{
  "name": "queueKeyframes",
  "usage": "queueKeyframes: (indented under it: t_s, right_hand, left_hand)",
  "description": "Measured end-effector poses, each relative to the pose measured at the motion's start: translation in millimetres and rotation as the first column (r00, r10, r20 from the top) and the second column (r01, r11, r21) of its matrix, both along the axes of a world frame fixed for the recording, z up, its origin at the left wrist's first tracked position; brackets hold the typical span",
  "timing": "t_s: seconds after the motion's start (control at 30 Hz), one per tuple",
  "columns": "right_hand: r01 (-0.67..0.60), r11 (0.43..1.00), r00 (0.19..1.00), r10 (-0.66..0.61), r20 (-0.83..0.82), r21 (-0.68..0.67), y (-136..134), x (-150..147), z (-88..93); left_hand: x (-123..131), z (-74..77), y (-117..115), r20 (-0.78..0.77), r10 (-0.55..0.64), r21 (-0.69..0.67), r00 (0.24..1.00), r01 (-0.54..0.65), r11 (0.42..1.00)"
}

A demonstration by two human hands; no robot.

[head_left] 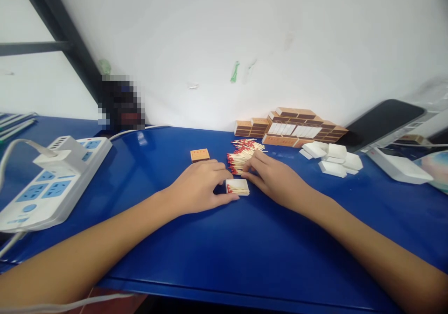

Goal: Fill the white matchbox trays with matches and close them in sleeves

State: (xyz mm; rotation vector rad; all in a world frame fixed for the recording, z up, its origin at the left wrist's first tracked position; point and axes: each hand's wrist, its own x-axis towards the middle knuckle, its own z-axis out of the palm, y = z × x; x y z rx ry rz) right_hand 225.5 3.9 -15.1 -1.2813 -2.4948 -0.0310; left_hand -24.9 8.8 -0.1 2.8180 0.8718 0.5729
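Observation:
My left hand (201,186) grips a small white matchbox tray (241,183) on the blue table, thumb at its near edge and fingers at its left side. Several red-tipped matches (238,190) lie inside along the tray's near side. Just behind it, my right hand (268,171) has its thumb and fingers pinched at the right side of a heap of loose matches (240,157). The fingers partly hide which matches they grip. An orange-topped matchbox cover (199,155) lies behind my left hand, its lower part hidden by the knuckles.
Stacked matchboxes (289,126) stand against the wall. Several white trays (336,157) are piled to the right, near a leaning dark-screened device (388,122) and a white box (399,167). A power strip (66,178) with a plugged-in adapter and cables occupies the left side.

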Motion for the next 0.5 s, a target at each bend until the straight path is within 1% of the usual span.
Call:
queueKeyframes:
  t_s: [0.13, 0.3, 0.37, 0.5]
  right_hand:
    - [-0.001, 0.998, 0.997, -0.004, 0.073, 0.058, -1.5, -3.5, -0.3]
    - [0.032, 0.989, 0.969, -0.066, 0.237, 0.144, -1.5, -8.4, -0.3]
    - [0.027, 0.988, 0.962, -0.066, 0.264, 0.149, -0.9, -7.4, -0.1]
    - [0.01, 0.989, 0.964, -0.049, 0.262, 0.149, 2.0, -1.6, -2.5]
  left_hand:
    - [0.7, -0.4, 0.6, 0.0, 0.003, 0.006, 1.0, -0.003, 1.0]
    - [1.8, -0.1, 0.2, -0.004, 0.009, -0.009, 1.0, -0.009, 1.0]
    - [1.5, -0.2, 0.3, -0.001, 0.007, -0.013, 1.0, -0.007, 1.0]
    - [0.1, -0.5, 1.7, 0.013, 0.013, -0.019, 1.0, -0.013, 1.0]
